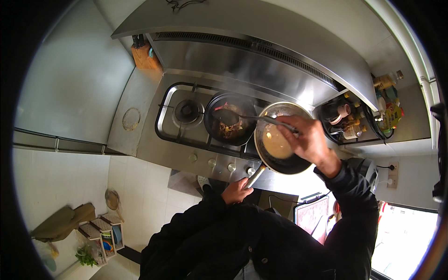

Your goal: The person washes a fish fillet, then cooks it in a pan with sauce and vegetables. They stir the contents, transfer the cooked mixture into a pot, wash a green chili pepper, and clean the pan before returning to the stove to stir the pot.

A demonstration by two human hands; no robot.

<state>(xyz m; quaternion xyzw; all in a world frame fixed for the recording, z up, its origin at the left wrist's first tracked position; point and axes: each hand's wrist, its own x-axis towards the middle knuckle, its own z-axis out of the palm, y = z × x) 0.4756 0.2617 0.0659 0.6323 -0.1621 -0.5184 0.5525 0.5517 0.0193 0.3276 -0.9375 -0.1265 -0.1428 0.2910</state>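
Observation:
My left hand (237, 191) grips the handle (254, 177) of a frying pan (293, 168). Pale brown liquid (276, 141) with a few lighter bits lies in that pan. In my right hand (308, 140) is a ladle or large spoon, its long handle (266, 120) crossing over the pan's rim. The dark bowl of the ladle (226, 117) is over a black pot (214, 134) to the left. Browned pieces of food (229, 129) and something reddish show in the pot, and faint steam rises above it. My right fingers partly cover the frying pan.
The gas stove (148, 150) has a burner (188, 111) on the left and several knobs (212, 162) in front. A range hood (227, 52) overhangs the back. A knife block (145, 56) stands back left; bottles (351, 131) stand right. A cutting board (311, 213) is right of my body.

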